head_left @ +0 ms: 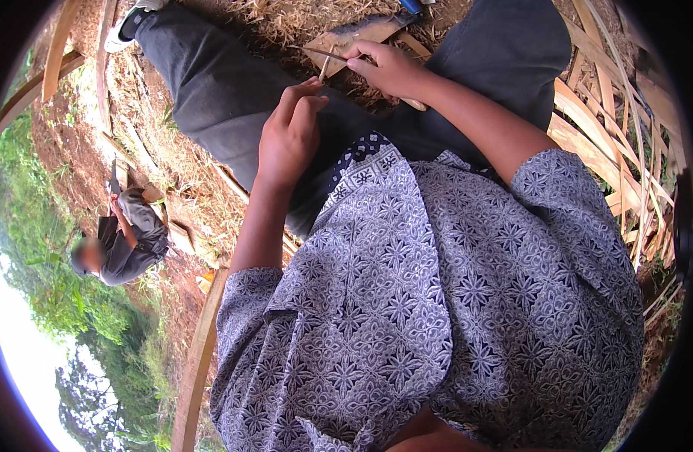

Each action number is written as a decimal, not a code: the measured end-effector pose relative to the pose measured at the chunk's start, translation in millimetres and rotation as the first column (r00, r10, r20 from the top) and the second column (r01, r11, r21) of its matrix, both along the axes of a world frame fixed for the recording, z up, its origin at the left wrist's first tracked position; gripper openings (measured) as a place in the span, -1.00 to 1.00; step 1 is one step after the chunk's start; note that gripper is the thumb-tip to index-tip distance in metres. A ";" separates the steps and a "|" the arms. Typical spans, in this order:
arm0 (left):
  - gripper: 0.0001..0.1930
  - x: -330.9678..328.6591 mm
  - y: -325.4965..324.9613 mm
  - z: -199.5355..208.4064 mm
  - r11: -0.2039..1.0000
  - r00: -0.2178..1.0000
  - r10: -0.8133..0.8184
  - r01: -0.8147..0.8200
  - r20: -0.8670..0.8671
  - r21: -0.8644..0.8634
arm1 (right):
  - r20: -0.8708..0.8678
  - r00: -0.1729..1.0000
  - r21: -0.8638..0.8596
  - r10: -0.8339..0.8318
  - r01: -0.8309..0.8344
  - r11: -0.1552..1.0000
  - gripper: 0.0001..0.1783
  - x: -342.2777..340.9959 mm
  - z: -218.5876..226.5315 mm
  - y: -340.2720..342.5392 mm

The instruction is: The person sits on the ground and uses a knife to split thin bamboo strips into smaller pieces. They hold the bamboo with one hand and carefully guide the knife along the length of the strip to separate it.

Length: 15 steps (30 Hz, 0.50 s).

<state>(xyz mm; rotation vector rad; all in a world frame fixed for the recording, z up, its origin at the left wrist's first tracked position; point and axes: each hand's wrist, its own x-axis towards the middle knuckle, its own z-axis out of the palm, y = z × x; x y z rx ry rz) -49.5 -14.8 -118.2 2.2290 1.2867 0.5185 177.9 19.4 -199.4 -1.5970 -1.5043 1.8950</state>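
Our left hand point(292, 129) has its fingers bent and their tips closed on a small pale stick point(326, 66), which stands up out of the grip between our spread legs point(218, 83). Our right hand point(388, 69) grips a knife point(313, 50), with thumb and forefinger close to the blade. The blade points to our left and crosses near the stick's upper end; we cannot tell whether its edge touches the wood. A pale rounded end by our right wrist looks like the tail of a long handle.

We judge the stick light, fairly stiff and dry, with little slip in it, but thin enough to snap or split if pressed hard sideways. It is best pinched low, near the end our left hand has, with the fingertips well below the blade. The knife looks light too, and is best held by the handle.

Beyond our hands a board point(354, 36) lies on the ground among dry straw, with a blue thing point(411, 6) beyond it. Long pale strips point(598, 124) are heaped to our right. Well apart on our left sits another person point(139, 237).
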 end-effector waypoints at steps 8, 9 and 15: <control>-0.76 0.5 -1.0 -1.1 1.000 1.000 -0.015 0.015 -0.002 0.002 | 0.056 0.998 0.014 0.027 -0.028 1.000 -0.65 -2.1 -9.6 0.0; -0.77 0.1 -1.3 -1.2 1.000 1.000 -0.018 0.018 -0.005 0.001 | 0.069 0.997 0.015 0.031 -0.032 0.999 -0.66 -1.4 -11.6 -0.3; -0.77 0.1 -1.0 -5.1 1.000 1.000 -0.014 0.014 0.010 -0.004 | 0.255 0.966 0.148 -0.035 -0.003 0.989 -0.70 13.5 -49.4 -14.7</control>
